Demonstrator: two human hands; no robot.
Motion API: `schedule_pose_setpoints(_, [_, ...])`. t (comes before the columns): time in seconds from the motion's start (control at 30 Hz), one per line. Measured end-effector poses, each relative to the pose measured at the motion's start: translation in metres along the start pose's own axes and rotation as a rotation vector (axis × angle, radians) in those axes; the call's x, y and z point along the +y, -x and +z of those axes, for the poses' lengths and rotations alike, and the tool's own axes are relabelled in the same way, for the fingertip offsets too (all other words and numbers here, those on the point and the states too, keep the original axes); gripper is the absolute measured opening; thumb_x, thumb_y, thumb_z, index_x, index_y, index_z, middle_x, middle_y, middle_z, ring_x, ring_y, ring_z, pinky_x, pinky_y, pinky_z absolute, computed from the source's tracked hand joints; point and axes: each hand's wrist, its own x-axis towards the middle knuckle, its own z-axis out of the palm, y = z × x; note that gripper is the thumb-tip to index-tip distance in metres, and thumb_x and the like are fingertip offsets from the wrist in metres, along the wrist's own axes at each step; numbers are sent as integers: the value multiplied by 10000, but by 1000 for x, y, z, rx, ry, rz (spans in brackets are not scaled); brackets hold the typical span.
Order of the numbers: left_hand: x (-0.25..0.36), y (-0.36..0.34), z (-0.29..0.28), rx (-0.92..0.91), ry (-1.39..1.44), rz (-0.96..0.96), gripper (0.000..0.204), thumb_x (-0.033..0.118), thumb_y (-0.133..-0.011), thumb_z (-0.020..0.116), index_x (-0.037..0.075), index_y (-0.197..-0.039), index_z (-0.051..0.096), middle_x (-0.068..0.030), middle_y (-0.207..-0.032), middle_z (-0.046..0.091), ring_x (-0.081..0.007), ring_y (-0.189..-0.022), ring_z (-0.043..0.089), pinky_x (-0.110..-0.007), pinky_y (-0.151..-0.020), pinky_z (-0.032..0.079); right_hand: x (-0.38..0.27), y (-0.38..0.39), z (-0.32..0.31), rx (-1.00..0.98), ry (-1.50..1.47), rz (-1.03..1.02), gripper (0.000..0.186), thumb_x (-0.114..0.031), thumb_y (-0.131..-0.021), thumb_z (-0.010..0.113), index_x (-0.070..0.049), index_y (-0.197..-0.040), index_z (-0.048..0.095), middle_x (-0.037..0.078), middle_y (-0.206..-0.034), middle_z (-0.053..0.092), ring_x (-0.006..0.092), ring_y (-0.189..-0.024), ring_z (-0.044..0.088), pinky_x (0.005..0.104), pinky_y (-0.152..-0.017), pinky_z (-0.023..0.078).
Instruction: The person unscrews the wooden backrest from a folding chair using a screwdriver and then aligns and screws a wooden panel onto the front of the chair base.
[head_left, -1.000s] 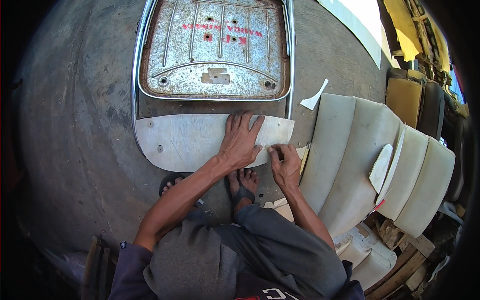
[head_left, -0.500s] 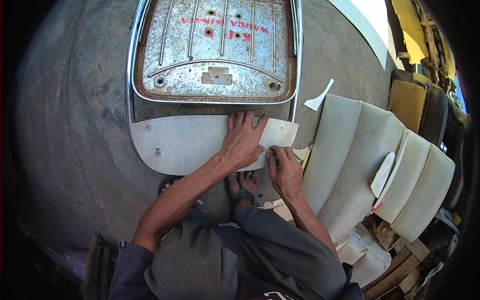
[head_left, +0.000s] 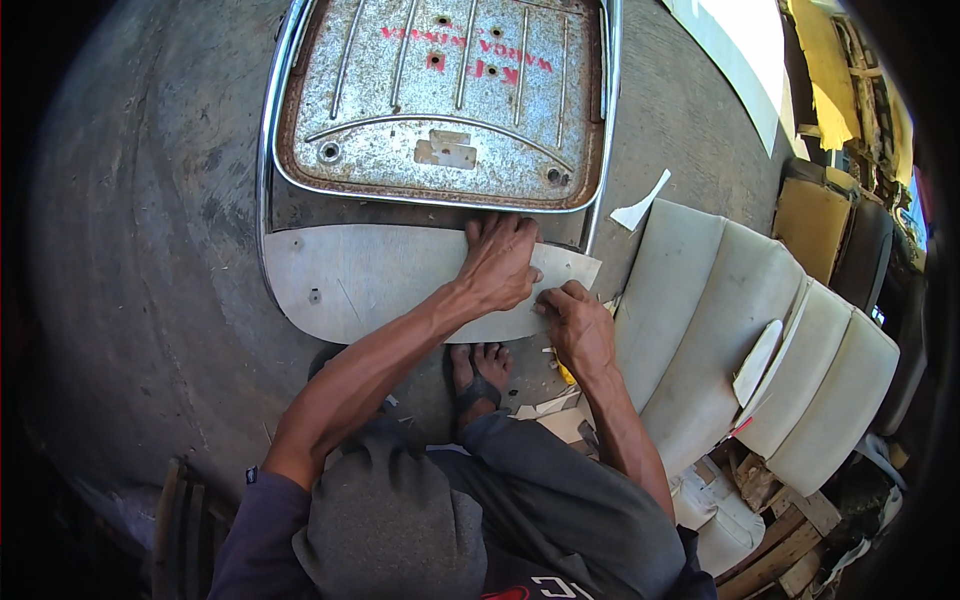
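Note:
A thin pale board (head_left: 385,275) with a rounded left end and small holes lies across the chrome tube frame (head_left: 264,190), just above my feet. My left hand (head_left: 498,262) is on the board right of its middle, its fingers bent at the far edge and its thumb on the face. My right hand (head_left: 580,325) is closed at the board's near right edge, thumb and fingertips together; what they pinch is hidden. Beyond the board, inside the chrome tube, is a rusty metal seat pan (head_left: 375,150) with raised ribs and red lettering.
White padded cushions (head_left: 680,300) stand close on the right, with a curved white offcut (head_left: 640,202) on the floor beyond them. Scraps (head_left: 555,408) lie near my right forearm. Yellow foam (head_left: 825,90) and wooden pieces (head_left: 785,540) are piled at the right. Grey floor (head_left: 150,250) stretches left.
My left hand has shifted slightly right along the board and its fingers are more bent. A pale strip beside my right hand no longer shows there. The view has shifted a little.

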Motion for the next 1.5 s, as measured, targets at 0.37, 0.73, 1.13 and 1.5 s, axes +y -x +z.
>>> schedule_pose_setpoints(0.37, [-4, -12, 15, 77, 6, -55, 328, 203, -840, 746, -22, -1051, 636, -232, -1156, 606, -411, -1175, 541, -565, -974, 338, -9, -17, 5, -44, 160, -26, 155, -111, -897, 585, -28, -973, 691, 157, -966, 647, 401, -866, 687, 493, -733, 555])
schedule_pose_setpoints(0.73, [1, -13, 11, 99, 40, -107, 296, 213, -848, 739, -4, -1037, 670, -215, -1173, 628, -372, -1171, 562, -556, -944, 348, -9, 20, 37, 409, -241, 419, 694, -216, -779, 833, 31, -1279, 422, 181, -1055, 565, 348, -983, 603, 456, -901, 490])
schedule_pose_setpoints(1.13, [10, -7, 5, 42, 80, -113, 251, 213, -861, 726, 13, -995, 659, -189, -1097, 640, -363, -1147, 572, -547, -945, 323, -6, 23, 40, 257, -712, 574, 593, -233, -829, 809, 66, -1227, 484, 252, -1138, 654, 322, -1032, 665, 404, -924, 514])
schedule_pose_setpoints(1.5, [13, -12, 2, -7, 71, -178, 286, 226, -837, 741, 5, -1009, 683, -198, -1172, 637, -351, -1213, 549, -541, -970, 316, 6, 17, 52, 214, -822, 581, 581, -165, -839, 789, 59, -1190, 384, 262, -1090, 611, 283, -981, 660, 386, -807, 554])
